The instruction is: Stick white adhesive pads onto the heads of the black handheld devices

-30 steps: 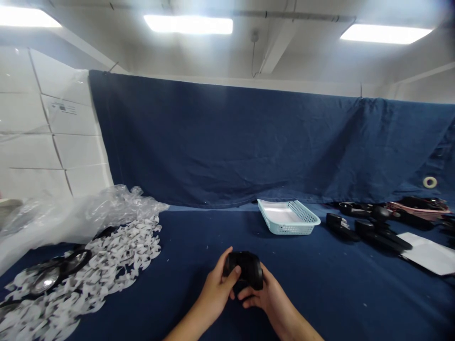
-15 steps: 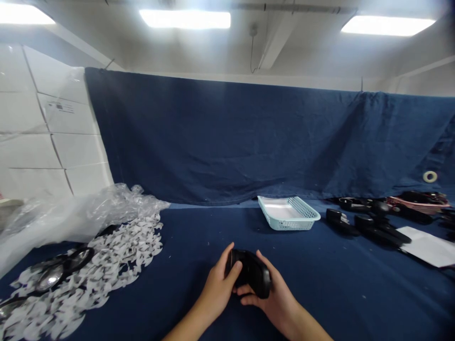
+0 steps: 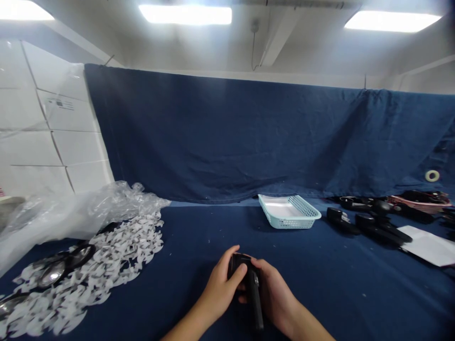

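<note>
Both my hands grip one black plastic part [image 3: 253,293] low in the middle of the view, just above the blue cloth-covered table [image 3: 199,237]. My left hand [image 3: 222,286] wraps its left side with the thumb on top. My right hand [image 3: 275,296] cups it from the right and underneath. The part is turned edge-on, so a narrow black edge points toward me.
A pale blue perforated basket [image 3: 288,211] stands behind my hands. Several black parts [image 3: 369,225] and a white sheet [image 3: 428,248] lie at the right. White paper scraps [image 3: 106,270], shiny lenses [image 3: 53,272] and crumpled clear plastic [image 3: 71,213] fill the left. A blue curtain [image 3: 249,137] hangs behind.
I have turned the black part in my hands from lying broad-side up to standing edge-on. My hands have stayed in about the same place.
</note>
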Available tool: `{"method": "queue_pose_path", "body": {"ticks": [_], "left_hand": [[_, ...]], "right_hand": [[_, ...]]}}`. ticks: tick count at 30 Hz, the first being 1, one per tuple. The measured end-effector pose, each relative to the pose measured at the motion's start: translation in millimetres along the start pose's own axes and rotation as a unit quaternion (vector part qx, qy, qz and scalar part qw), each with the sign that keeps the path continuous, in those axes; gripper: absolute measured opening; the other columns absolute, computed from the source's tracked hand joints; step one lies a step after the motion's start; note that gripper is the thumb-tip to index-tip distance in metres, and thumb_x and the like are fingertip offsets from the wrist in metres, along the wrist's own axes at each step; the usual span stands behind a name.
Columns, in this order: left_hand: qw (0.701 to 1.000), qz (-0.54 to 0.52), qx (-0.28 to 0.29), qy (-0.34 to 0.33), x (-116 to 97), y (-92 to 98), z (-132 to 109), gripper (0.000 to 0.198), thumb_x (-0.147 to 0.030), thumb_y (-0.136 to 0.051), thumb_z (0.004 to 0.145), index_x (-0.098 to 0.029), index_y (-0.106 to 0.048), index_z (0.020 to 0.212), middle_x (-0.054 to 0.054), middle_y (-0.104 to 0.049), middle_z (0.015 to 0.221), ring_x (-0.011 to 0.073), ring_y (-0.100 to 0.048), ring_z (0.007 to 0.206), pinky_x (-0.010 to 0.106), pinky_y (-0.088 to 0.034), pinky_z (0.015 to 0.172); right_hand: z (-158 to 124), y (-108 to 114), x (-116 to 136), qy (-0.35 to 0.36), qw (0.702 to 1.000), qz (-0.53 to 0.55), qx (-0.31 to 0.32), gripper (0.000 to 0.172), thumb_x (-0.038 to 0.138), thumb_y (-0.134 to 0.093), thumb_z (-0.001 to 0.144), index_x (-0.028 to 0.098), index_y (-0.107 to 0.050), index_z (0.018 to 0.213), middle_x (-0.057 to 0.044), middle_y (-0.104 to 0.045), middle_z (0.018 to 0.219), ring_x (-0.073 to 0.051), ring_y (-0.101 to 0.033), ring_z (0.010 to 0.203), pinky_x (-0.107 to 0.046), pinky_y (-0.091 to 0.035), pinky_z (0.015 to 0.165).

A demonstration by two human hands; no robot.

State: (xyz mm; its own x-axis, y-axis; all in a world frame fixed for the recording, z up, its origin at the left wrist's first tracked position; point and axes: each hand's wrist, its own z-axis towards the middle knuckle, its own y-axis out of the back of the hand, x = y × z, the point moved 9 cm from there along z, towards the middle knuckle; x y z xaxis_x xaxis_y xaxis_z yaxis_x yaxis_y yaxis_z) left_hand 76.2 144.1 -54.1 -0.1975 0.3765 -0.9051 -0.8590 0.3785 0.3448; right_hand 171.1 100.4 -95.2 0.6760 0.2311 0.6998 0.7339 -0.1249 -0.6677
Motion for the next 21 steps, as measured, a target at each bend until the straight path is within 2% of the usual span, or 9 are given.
{"method": "queue_pose_path", "body": {"ticks": [7, 12, 16, 21], "left_hand": [[1.0, 0.022, -0.01, -0.005, 0, -0.2, 0, 0.056, -0.036, -0.061, 0.087, -0.021, -0.044, 0.138, 0.01, -0.051, 0.138, 0.0269, -0.046, 0.127, 0.041, -0.032, 0.109], [1.0, 0.01, -0.005, -0.001, 6, -3.4, 2, 0.06, -0.036, -0.058, 0.088, -0.022, -0.038, 0.142, 0.012, -0.049, 0.139, 0.022, -0.063, 0.094, 0.039, -0.047, 0.09], [1.0, 0.006, -0.002, -0.002, 7, -5.3, 3, 0.059, -0.036, -0.058, 0.089, -0.022, -0.037, 0.142, 0.013, -0.046, 0.142, 0.0201, -0.063, 0.089, 0.037, -0.048, 0.086], [1.0, 0.005, 0.011, -0.01, 1, -6.2, 1, 0.062, -0.035, -0.063, 0.085, -0.022, -0.039, 0.141, 0.012, -0.049, 0.139, 0.0191, -0.062, 0.087, 0.038, -0.047, 0.089]], "right_hand": [[-1, 5, 3, -0.014, 0.999, 0.04, -0.022, 0.034, 0.041, -0.053, 0.088, 0.012, -0.07, 0.096, -0.009, -0.074, 0.082, -0.024, -0.067, 0.074, -0.035, -0.053, 0.067], [2, 12, 13, 0.004, 0.996, 0.083, -0.042, 0.03, 0.037, -0.053, 0.088, 0.014, -0.069, 0.095, -0.006, -0.074, 0.08, -0.022, -0.068, 0.076, -0.031, -0.052, 0.071], [3, 20, 21, 0.031, 0.992, 0.1, -0.063, 0.025, 0.036, -0.055, 0.087, 0.015, -0.069, 0.086, -0.005, -0.072, 0.074, -0.021, -0.067, 0.072, -0.03, -0.052, 0.069], [5, 22, 18, 0.023, 0.993, 0.096, -0.062, 0.026, 0.035, -0.056, 0.086, 0.014, -0.069, 0.089, -0.006, -0.073, 0.075, -0.021, -0.067, 0.071, -0.03, -0.051, 0.069]]}}
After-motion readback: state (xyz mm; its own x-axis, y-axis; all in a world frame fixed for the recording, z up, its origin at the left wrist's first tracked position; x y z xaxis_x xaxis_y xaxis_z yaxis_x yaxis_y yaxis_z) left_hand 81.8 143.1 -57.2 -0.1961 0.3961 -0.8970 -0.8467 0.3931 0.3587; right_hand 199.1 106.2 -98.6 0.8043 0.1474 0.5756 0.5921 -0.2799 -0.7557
